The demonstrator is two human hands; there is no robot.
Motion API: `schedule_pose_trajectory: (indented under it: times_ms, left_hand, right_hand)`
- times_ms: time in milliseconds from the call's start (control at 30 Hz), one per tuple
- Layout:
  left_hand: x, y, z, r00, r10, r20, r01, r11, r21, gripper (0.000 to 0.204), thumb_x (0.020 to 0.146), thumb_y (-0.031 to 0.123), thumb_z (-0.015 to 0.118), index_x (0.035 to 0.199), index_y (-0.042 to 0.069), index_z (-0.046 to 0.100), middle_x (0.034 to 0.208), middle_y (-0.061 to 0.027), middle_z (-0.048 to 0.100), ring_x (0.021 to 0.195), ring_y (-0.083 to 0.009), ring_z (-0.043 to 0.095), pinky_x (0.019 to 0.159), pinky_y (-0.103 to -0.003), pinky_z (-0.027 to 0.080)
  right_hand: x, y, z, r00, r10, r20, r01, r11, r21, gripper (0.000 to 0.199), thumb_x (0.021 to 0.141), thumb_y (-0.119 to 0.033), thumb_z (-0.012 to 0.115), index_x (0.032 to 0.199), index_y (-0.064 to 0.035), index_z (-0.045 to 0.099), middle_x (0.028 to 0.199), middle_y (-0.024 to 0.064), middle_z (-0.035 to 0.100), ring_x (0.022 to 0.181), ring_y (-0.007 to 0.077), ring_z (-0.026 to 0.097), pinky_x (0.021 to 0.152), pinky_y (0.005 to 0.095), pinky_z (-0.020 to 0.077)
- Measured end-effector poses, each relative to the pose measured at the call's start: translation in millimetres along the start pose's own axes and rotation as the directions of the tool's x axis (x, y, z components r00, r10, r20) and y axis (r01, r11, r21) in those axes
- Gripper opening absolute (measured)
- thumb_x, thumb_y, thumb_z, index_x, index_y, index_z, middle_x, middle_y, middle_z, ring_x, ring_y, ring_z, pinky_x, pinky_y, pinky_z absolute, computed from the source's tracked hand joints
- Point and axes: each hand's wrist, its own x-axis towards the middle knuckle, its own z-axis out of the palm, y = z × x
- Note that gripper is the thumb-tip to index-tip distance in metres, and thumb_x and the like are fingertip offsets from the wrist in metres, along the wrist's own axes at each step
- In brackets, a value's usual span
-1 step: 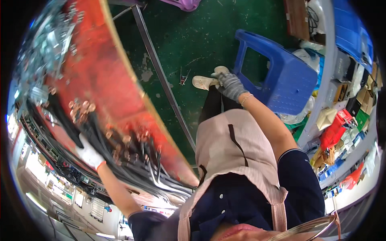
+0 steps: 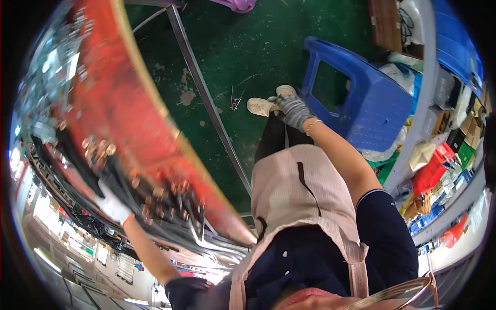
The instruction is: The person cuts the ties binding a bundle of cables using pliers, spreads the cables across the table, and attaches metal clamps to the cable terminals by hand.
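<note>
My left hand (image 2: 114, 206), in a white glove, lies at the near left among black cables (image 2: 67, 150) with copper-coloured ends (image 2: 99, 150). Its fingers appear to be closed around one or more of these cables, though blur and the cables hide the fingertips. A further bunch of copper ends (image 2: 155, 196) lies beside the hand on the red tabletop (image 2: 119, 88). My right hand (image 2: 293, 111), in a grey striped glove, is held over my legs near the white shoes (image 2: 260, 106). Its fingers are loosely bent and apart, with nothing visible in them.
Many small shiny metal parts (image 2: 57, 67) cover the table's far left. A blue plastic stool (image 2: 361, 98) lies tipped right of my right hand. A metal bar (image 2: 199, 82) runs beside the table over the green floor (image 2: 222, 62). Shelves with boxes and bags (image 2: 431, 160) fill the right.
The view has shifted slightly, so the table edge appears a little farther left. My left hand stays at the cables and sits slightly lower in the picture. My right hand has hardly moved.
</note>
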Motion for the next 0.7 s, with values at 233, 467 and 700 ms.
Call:
schedule_pose_trajectory:
  times_ms: [233,467,700]
  left_hand:
    - [28,-17,11,0.991,0.12,-0.067,-0.104,0.974,0.203,0.065,0.094,0.05,0.06,0.129,-0.005,0.057,0.129,-0.0259,0.06,0.115,-0.0376,0.06,0.099,-0.042,0.046]
    - [38,-6,70,0.991,0.129,-0.042,-0.114,0.96,0.256,0.063,0.095,0.046,0.06,0.132,-0.005,0.054,0.129,-0.024,0.059,0.115,-0.0355,0.059,0.101,-0.04,0.044]
    - [37,-14,50,0.991,0.124,-0.052,-0.106,0.958,0.267,0.061,0.096,0.043,0.059,0.135,-0.004,0.052,0.13,-0.0222,0.058,0.116,-0.0335,0.058,0.103,-0.038,0.043]
  right_hand:
    - [169,51,218,0.77,-0.172,0.615,0.333,0.93,-0.157,0.046,0.092,-0.018,0.06,0.136,-0.0298,0.057,0.129,0.0063,0.059,0.117,0.0253,0.061,0.091,0.0383,0.0493]
    - [244,125,370,0.864,-0.312,0.394,0.436,0.856,-0.279,0.039,0.096,-0.023,0.055,0.135,-0.0226,0.057,0.131,0.0072,0.061,0.113,0.028,0.063,0.09,0.0395,0.0487]
    - [259,122,332,0.842,-0.242,0.481,0.402,0.877,-0.264,0.019,0.092,-0.023,0.057,0.107,-0.0193,0.068,0.104,0.0026,0.067,0.103,0.0241,0.064,0.082,0.0395,0.0511]
